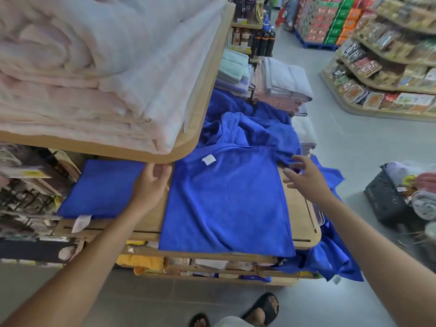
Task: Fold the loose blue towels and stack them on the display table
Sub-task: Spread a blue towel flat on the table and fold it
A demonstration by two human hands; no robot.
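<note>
Hovering with fingers spread and empty, the right hand (304,173) is at the far right corner of the flat towel (226,204). The left hand (153,179) — loosely curled, holding nothing — is at its far left edge. The towel lies between them on the table (299,215), its long axis running away from the person — a folded towel (101,187) lies left.

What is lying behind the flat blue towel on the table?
A crumpled heap of loose blue towels, then a stack of folded grey and pink towels. The heap hides the tabletop beneath it.
</note>
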